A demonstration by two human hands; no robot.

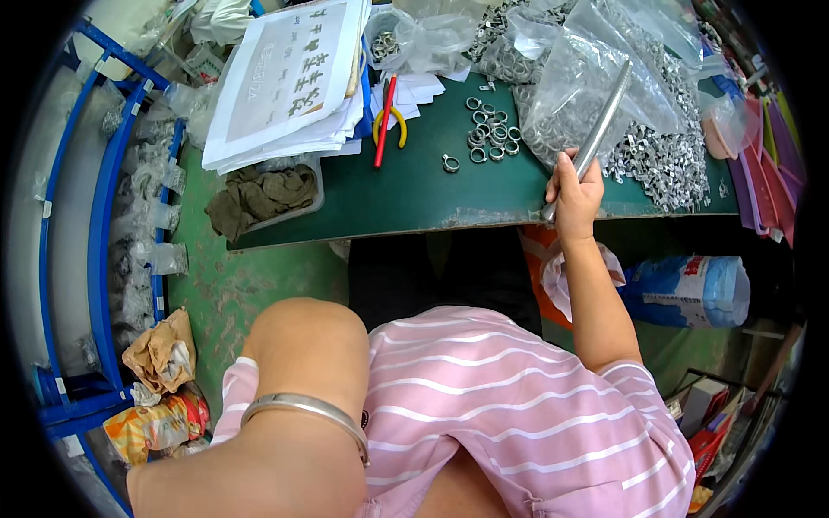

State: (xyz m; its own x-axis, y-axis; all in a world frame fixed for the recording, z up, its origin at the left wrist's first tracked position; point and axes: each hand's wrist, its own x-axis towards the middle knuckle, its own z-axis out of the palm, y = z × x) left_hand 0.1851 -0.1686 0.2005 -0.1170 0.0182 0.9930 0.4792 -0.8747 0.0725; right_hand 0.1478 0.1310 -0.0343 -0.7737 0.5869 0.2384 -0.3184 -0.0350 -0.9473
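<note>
My right hand [577, 197] is closed around a long silver metal rod [607, 121], held slanting over the table's front edge. The rod's upper end points away from me, over a clear plastic bag [566, 95] of metal parts. To the left of that hand, small silver rings [494, 134] lie in a loose group on the green table, with a single ring [450, 163] apart. My left arm is bent up close to the camera, a silver bangle [302, 407] around its wrist. Only the back part of my left hand [246, 479] shows at the lower edge; its fingers are hidden.
A heap of small metal pieces [661, 168] covers the table's right. Left are stacked papers [281, 82], a red pen [385, 125], yellow-handled pliers [400, 129] and a tray with brown cloth [268, 197]. A blue shelf rack [108, 216] stands left; a blue sack [682, 291] lies below right.
</note>
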